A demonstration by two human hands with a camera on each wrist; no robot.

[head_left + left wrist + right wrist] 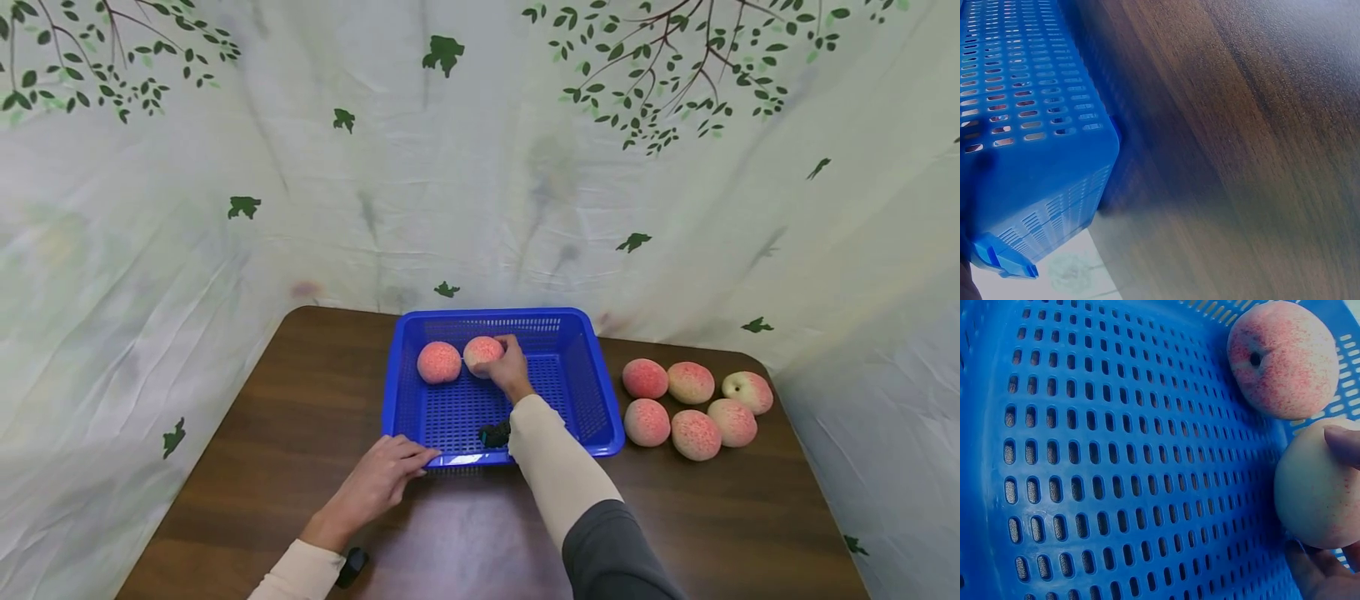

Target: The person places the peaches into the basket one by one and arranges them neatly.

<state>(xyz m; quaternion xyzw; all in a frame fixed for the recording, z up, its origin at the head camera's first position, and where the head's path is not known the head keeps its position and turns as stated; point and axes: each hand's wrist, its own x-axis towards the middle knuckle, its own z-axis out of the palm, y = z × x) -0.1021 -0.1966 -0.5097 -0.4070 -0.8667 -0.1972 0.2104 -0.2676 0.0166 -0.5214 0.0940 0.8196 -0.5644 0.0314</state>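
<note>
A blue perforated plastic basket [551, 408] stands at the table's far side. My right hand [510, 367] reaches inside it and grips a pale pink peach [482, 353] near the back wall. In the right wrist view the thumb lies on top of this peach [1319, 494], with fingers around its underside. Just left of it in the head view sits another peach [438, 363], redder, on the basket's floor. My left hand [378, 479] holds the basket's front rim at the left corner, its fingers over the edge. The left wrist view shows the basket's outer wall [1041, 162].
Several peaches [695, 434] lie in two rows on the brown wooden table [315, 392], right of the basket. A pale cloth [495, 208] printed with leaves and branches hangs behind and along both sides. A dark wrist device [495, 433] sits at the right cuff.
</note>
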